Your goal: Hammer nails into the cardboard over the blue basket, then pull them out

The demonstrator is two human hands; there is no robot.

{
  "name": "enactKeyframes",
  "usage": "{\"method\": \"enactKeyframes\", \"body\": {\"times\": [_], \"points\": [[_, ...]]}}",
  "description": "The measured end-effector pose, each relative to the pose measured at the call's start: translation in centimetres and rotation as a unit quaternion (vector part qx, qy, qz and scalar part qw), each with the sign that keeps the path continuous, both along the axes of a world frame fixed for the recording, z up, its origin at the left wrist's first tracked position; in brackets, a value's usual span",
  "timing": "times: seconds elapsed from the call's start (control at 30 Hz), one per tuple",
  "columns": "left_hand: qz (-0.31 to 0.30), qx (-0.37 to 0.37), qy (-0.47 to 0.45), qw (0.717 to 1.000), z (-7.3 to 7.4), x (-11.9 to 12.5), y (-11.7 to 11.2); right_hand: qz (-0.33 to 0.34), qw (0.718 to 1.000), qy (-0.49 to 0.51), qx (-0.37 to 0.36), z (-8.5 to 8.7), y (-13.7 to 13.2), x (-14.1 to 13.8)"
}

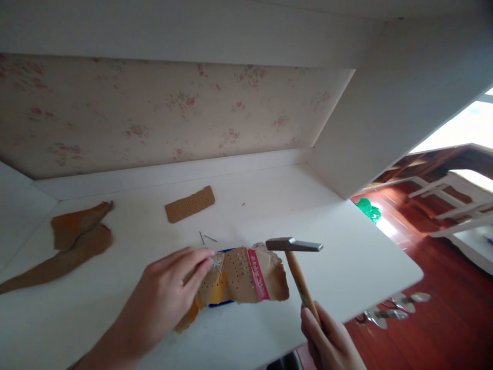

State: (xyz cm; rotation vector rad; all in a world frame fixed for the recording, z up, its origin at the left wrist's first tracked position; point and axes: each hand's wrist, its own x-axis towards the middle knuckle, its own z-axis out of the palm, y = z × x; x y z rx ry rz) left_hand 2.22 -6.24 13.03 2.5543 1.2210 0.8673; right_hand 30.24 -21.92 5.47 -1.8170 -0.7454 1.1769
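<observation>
My right hand (329, 336) is wrapped round the wooden handle of a hammer (298, 277), its metal head raised over the right end of a torn cardboard piece (236, 277). A pink printed strip crosses this cardboard, which has rows of small holes and some short metal bits standing in it. My left hand (169, 288) is closed in a pinch over the cardboard's left part, beside a small shiny clump (219, 261) that looks like nails or clear plastic. What the fingertips hold is hidden. Something blue (221, 304) shows under the cardboard.
Two loose nails (206, 237) lie behind the cardboard on the white desk (346, 257). A perforated cardboard strip (190, 204) is farther back, torn brown cardboard (77, 241) at left. The desk's right edge drops to a red floor (442, 288); a side panel (377, 103) rises behind.
</observation>
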Motion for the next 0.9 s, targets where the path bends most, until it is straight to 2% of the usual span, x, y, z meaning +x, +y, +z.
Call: {"method": "enactKeyframes", "body": {"times": [0.13,0.3,0.67,0.9], "points": [[-0.031,-0.008,-0.02,0.999,-2.0,3.1,-2.6,-0.007,1.0,-0.01,0.018,-0.9,1.0,-0.4],[-0.028,0.003,-0.025,0.999,-3.5,4.4,-3.1,-0.015,0.999,0.031,0.014,-0.6,1.8,-0.8],[-0.018,0.009,-0.022,1.0,-4.8,5.6,-3.5,0.0,0.994,0.111,0.008,-0.6,1.8,-1.2],[-0.014,0.065,-0.019,0.998,-4.9,5.7,-3.4,0.027,0.997,0.074,0.005,-0.9,2.0,-0.9]]}}
